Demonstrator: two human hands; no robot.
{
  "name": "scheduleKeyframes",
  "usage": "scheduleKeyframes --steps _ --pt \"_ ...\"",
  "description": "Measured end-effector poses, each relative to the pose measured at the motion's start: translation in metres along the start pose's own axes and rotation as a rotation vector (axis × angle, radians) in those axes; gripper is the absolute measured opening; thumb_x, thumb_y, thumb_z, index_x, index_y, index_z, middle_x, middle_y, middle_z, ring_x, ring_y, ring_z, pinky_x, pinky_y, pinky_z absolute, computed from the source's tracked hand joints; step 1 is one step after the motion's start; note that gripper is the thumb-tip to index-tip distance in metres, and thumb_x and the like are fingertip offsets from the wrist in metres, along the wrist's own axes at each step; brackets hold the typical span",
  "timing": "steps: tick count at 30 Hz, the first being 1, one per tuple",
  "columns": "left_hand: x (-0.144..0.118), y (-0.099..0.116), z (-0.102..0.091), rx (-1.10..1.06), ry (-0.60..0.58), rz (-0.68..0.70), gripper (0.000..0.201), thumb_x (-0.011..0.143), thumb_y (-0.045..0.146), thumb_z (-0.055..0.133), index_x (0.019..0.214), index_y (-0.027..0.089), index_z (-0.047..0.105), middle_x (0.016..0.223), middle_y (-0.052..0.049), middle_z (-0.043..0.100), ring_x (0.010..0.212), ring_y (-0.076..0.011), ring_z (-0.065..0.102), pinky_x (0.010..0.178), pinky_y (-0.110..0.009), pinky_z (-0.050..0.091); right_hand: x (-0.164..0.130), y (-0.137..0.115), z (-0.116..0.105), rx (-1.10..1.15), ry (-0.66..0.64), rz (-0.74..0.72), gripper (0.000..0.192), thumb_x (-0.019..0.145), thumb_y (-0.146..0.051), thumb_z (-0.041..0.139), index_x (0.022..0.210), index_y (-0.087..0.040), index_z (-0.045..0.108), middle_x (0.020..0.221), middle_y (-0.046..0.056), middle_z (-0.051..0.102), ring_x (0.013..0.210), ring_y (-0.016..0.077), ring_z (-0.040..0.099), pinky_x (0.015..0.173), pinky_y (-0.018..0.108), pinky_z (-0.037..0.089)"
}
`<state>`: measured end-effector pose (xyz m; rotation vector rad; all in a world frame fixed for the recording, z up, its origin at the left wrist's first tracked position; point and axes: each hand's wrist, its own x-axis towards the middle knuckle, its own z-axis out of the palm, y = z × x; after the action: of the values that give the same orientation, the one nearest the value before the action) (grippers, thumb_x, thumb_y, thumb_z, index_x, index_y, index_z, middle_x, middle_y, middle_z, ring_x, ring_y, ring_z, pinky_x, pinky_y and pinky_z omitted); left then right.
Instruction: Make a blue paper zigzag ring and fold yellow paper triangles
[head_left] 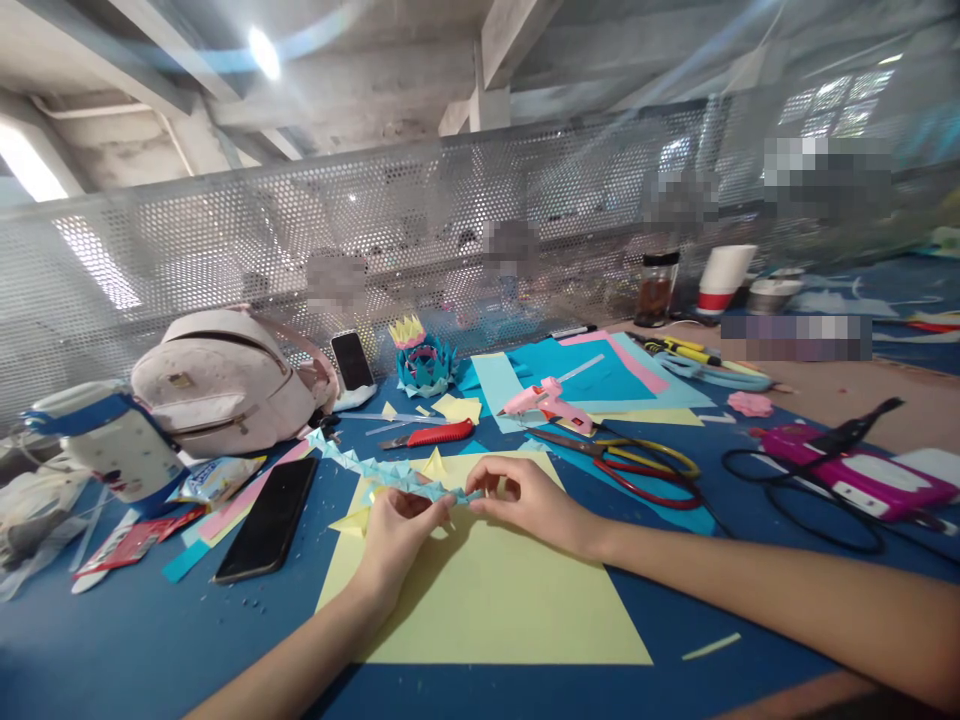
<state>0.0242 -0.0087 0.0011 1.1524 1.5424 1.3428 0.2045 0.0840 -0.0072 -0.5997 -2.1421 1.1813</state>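
A long strip of folded light-blue paper points [360, 462] runs from the upper left into my hands. My left hand [401, 530] pinches it between thumb and fingers. At its right end, the fingertips of my right hand [536, 500] are closed on the same strip. Beneath both hands lies a sheet of yellow paper [510, 610]. Small folded yellow paper pieces [352, 522] rest beside my left hand. Just beyond the hands are a red utility knife [439, 433], scissors [645, 465] with red and yellow handles, and a pink glue gun [551, 402].
A blue folded-paper flower [424, 368] stands at the back, near a phone [352, 360] and a pale backpack [221, 385]. Another phone [266, 520] and a tumbler [112, 450] are left. Blue paper [585, 362] and a magenta device [855, 470] with black cable lie right.
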Motion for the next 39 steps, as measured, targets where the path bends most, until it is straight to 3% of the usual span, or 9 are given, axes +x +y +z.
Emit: scheduleKeyframes --steps 11,15,19,25,39 --pt "-0.001 -0.001 0.001 0.041 -0.004 -0.052 0.037 0.061 0.046 0.084 0.051 0.014 0.067 0.051 -0.003 0.065 0.047 -0.0115 0.052 0.047 -0.021 0.033 -0.001 -0.005 0.0 -0.075 0.009 -0.018 0.011 0.084 -0.028 0.069 0.082 -0.017 0.067 0.086 0.002 0.066 0.07 0.0126 0.054 0.057 0.023 0.039" --pt "-0.001 -0.002 0.001 0.009 -0.029 -0.023 0.037 0.061 0.047 0.084 0.054 0.015 0.067 0.056 -0.005 0.068 0.053 -0.0148 0.058 0.052 -0.022 0.039 -0.001 -0.005 0.001 -0.104 0.013 -0.024 0.009 0.083 -0.026 0.068 0.081 -0.017 0.067 0.085 0.002 0.065 0.069 0.0122 0.054 0.056 0.022 0.038" --pt "-0.001 -0.001 0.003 -0.014 -0.048 -0.027 0.037 0.06 0.048 0.084 0.056 0.016 0.066 0.057 -0.004 0.068 0.051 -0.0138 0.056 0.051 -0.022 0.036 -0.002 -0.006 0.001 -0.131 0.01 -0.039 0.005 0.083 -0.022 0.066 0.081 -0.018 0.066 0.086 0.002 0.065 0.069 0.0121 0.054 0.055 0.022 0.038" --pt "-0.004 0.009 0.004 0.015 -0.032 -0.03 0.04 0.059 0.048 0.085 0.048 0.018 0.061 0.047 -0.001 0.061 0.046 -0.0137 0.054 0.047 -0.023 0.036 -0.001 -0.008 0.001 -0.127 0.031 -0.031 0.006 0.084 -0.024 0.067 0.083 -0.018 0.066 0.085 0.002 0.066 0.069 0.0122 0.054 0.056 0.022 0.038" --pt "-0.005 0.004 0.003 0.004 -0.072 -0.027 0.038 0.063 0.05 0.082 0.057 0.017 0.064 0.05 0.0 0.06 0.048 -0.0137 0.055 0.049 -0.022 0.037 -0.002 -0.011 0.0 -0.161 -0.004 -0.049 0.004 0.085 -0.022 0.065 0.083 -0.018 0.066 0.086 0.001 0.064 0.068 0.0122 0.052 0.057 0.023 0.037"
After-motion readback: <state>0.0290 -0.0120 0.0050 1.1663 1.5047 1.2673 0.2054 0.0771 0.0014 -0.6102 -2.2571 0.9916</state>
